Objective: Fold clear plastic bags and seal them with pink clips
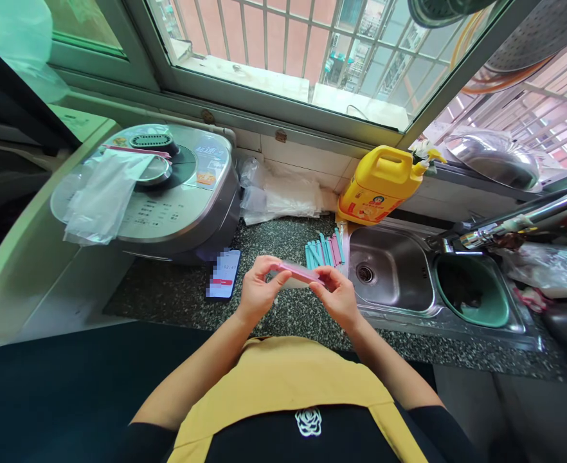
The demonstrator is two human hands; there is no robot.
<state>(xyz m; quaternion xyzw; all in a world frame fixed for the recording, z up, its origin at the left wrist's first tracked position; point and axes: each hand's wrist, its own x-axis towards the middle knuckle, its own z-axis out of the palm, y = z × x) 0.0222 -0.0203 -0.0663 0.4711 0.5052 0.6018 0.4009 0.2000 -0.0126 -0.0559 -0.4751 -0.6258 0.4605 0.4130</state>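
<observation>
Pink clip (299, 272) held above the desk (283, 318); left hand (258, 290) and right hand (337, 296) each have a pinching grip near one end. Judged light, stiff, slightly slippery; hold by the ends.

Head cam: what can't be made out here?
Head view: ends of the pink clip, covered by left hand and right hand.
Head view: part of the phone screen, pixelated.
Head view: what lies in the green basin, lost in shadow.
Head view: rest of the perforated metalware, cut by top edge.
</observation>
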